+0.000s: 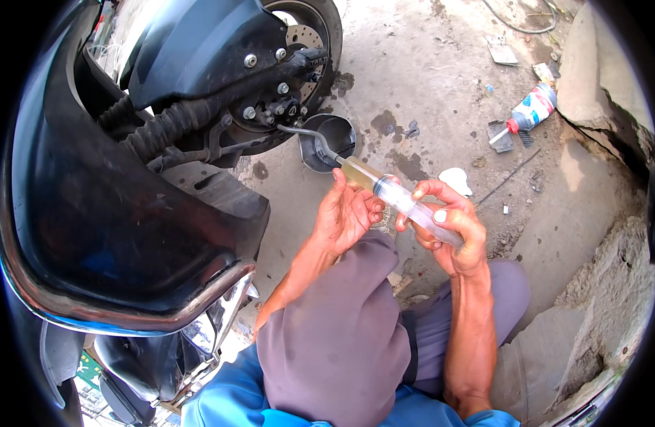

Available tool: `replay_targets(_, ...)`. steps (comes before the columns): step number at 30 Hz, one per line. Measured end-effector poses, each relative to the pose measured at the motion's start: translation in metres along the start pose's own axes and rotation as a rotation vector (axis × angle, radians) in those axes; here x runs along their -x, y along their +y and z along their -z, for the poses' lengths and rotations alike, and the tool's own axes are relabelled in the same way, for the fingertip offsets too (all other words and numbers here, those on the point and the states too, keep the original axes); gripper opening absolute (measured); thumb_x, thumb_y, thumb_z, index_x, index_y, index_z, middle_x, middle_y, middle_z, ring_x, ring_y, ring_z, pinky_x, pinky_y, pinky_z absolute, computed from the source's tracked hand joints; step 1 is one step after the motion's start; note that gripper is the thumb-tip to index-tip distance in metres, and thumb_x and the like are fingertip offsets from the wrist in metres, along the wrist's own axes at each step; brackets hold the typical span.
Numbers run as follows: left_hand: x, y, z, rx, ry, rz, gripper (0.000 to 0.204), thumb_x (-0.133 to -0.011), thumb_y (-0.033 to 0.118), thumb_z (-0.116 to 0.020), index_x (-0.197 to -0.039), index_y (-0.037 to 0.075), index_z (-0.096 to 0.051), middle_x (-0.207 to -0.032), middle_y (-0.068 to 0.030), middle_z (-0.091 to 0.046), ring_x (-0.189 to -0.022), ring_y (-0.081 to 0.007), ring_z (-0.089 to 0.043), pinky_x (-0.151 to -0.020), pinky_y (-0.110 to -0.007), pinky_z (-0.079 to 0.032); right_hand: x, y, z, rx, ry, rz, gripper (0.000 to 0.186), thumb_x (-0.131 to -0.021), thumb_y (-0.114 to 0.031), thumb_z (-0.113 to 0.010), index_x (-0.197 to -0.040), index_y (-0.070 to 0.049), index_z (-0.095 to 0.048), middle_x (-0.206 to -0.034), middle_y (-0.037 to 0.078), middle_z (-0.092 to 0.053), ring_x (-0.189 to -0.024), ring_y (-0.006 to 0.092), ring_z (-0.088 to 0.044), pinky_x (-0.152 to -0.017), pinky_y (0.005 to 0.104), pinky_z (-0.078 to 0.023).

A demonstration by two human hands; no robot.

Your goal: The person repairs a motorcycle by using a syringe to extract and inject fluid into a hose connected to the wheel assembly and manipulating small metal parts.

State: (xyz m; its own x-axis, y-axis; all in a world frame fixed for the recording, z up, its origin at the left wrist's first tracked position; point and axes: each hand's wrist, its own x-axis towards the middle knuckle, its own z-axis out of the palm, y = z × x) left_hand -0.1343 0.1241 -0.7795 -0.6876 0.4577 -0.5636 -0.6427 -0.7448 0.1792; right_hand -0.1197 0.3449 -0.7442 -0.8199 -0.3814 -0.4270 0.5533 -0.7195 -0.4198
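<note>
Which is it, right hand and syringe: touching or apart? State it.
Touching. The head view shows the right hand wrapped around the rear of the syringe.

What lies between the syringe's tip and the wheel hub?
In the head view, a bent grey tube spans that stretch, crossing over a dark container.

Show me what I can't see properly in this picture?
All in the head view:
- Wheel: its top is cut off by the upper edge.
- Bucket: dark shadow hides its bottom, so I can't tell what's inside.
- Hose: its tip by the wheel is too small to tell if it goes in.
- Syringe: the right hand covers part of it.
</note>
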Motion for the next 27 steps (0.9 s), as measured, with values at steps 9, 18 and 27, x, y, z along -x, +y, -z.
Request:
replay_targets(9, -0.039, 0.028, 0.076, -0.271, 0.485, -0.233, 0.034, -0.106, 0.026, -0.039, -0.124, -0.002, -0.044, -0.127, -0.0314, -0.056, -0.113, -0.032, -0.062, -0.091, -0.04, -0.057, -0.001, 0.002, -0.003, 0.041, -0.001, 0.008, 0.036, -0.082, -0.022, -0.055, -0.113, -0.003, -0.058, -0.087, 0.024, -0.068, -0.05, 0.0063, -0.041, -0.046, 0.0214, -0.03)
replay_targets(18, -0.043, 0.022, 0.056, -0.276, 0.492, -0.226, 0.029, -0.106, 0.023, -0.039, -0.115, -0.003, -0.049, -0.124, -0.0286, -0.059, -0.111, -0.0304, -0.063, -0.091, -0.037, -0.056, 0.001, 0.0, 0.0, 0.036, 0.022, 0.02, 0.034, -0.083, -0.02, -0.055, -0.113, -0.003, -0.057, -0.086, 0.022, -0.068, -0.051, 0.0064, -0.042, -0.047, 0.0212, -0.03)
replay_targets(27, -0.001, -0.006, -0.031, -0.435, 0.01, -0.301, 0.066, -0.101, 0.057, -0.04, -0.133, 0.0, -0.046, -0.125, -0.0226, -0.059, -0.114, -0.027, -0.061, -0.088, -0.039, -0.055, -0.001, 0.001, -0.003, 0.042, 0.04, 0.01, 0.034, -0.084, -0.019, -0.054, -0.113, -0.002, -0.057, -0.086, 0.021, -0.068, -0.05, 0.0061, -0.041, -0.047, 0.0212, -0.03)
